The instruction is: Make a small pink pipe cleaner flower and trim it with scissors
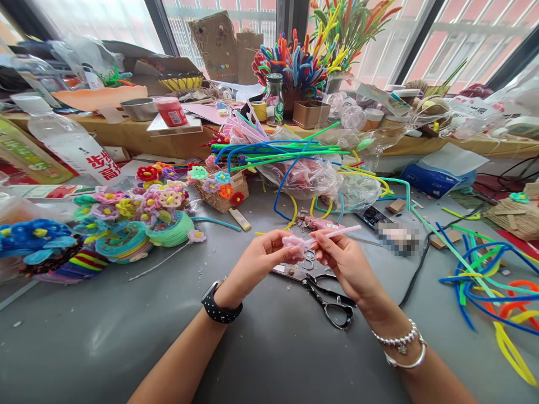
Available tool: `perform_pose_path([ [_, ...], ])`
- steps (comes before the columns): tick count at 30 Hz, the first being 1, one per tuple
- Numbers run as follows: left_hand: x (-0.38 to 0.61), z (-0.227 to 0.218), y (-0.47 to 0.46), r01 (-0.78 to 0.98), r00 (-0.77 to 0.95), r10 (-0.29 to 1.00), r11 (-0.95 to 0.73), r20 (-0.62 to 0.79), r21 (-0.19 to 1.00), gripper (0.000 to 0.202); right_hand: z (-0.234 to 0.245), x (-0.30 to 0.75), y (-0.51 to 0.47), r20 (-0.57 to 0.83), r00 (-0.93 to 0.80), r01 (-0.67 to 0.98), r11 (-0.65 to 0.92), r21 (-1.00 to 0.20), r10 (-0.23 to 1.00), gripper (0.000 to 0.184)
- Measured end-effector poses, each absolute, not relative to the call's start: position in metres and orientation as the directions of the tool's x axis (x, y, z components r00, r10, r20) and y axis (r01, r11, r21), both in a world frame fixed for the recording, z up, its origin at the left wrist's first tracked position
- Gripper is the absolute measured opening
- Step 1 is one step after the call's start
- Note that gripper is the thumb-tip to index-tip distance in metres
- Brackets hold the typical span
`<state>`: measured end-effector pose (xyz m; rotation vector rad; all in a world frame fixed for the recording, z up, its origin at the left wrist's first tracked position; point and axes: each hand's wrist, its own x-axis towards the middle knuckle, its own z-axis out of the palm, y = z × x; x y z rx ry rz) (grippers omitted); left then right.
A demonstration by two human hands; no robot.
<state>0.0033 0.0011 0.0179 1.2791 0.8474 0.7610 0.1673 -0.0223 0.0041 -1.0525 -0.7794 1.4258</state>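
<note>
Between my two hands is a pale pink pipe cleaner (pixel 295 242), bent into small loops at its left end like a flower. My left hand (pixel 269 252) pinches the looped part between thumb and fingers. With its fingertips my right hand (pixel 343 258) grips the straight part, whose free end sticks out to the upper right. Black-handled scissors (pixel 334 306) lie on the grey table (pixel 261 353) just beneath my hands. Behind my fingers rests a pink tool (pixel 322 223), partly hidden, so its kind does not show.
Finished pipe-cleaner flowers (pixel 122 207) and round baskets (pixel 168 229) stand at left, near a plastic bottle (pixel 71 140). Green and blue pipe cleaners (pixel 286 151) lie on plastic bags at the back. Loose coloured pipe cleaners (pixel 492 275) and a black cable (pixel 421 264) lie at right.
</note>
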Motion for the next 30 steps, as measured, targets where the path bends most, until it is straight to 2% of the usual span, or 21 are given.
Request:
perform_pose_path([
  [4, 0.004, 0.016, -0.001, -0.030, 0.430, 0.901, 0.067, -0.048, 0.997, 0.019, 0.006, 0.169, -0.024, -0.062, 0.039, -0.255, -0.050, -0.966, 0.997, 0.026],
  [7, 0.005, 0.014, -0.001, -0.062, 0.364, 0.929, -0.039, 0.059, 0.997, 0.017, 0.006, 0.171, -0.026, 0.016, 0.056, -0.055, 0.019, -0.998, 0.998, 0.019],
  [9, 0.006, 0.013, -0.002, -0.073, 0.330, 0.938, -0.086, 0.106, 0.994, 0.016, 0.006, 0.170, -0.029, 0.095, 0.055, 0.088, 0.090, -0.992, 0.994, 0.025],
  [12, 0.006, 0.010, -0.002, -0.079, 0.345, 0.934, -0.075, 0.098, 0.994, 0.016, 0.007, 0.166, -0.032, 0.223, 0.027, 0.197, 0.213, -0.957, 0.975, 0.014],
  [13, 0.006, 0.010, -0.002, -0.087, 0.360, 0.929, -0.060, 0.087, 0.994, 0.017, 0.008, 0.165, -0.033, 0.247, 0.008, 0.216, 0.240, -0.946, 0.969, 0.015],
  [19, 0.009, 0.011, -0.004, -0.077, 0.400, 0.916, 0.004, 0.027, 0.997, 0.019, 0.005, 0.165, -0.032, 0.334, -0.014, 0.294, 0.323, -0.900, 0.943, 0.011],
  [24, 0.003, 0.014, 0.000, -0.029, 0.279, 0.960, -0.024, 0.031, 0.999, 0.021, 0.005, 0.167, -0.031, 0.343, 0.033, 0.378, 0.306, -0.874, 0.939, 0.010],
  [27, -0.002, 0.015, 0.004, -0.020, 0.180, 0.981, -0.076, 0.078, 0.997, 0.019, 0.001, 0.168, -0.029, 0.338, -0.083, 0.518, 0.330, -0.789, 0.937, 0.010],
  [30, -0.003, 0.014, 0.006, -0.033, 0.106, 0.987, -0.115, 0.118, 0.993, 0.019, -0.006, 0.167, -0.026, 0.314, -0.199, 0.623, 0.367, -0.691, 0.928, 0.021],
])
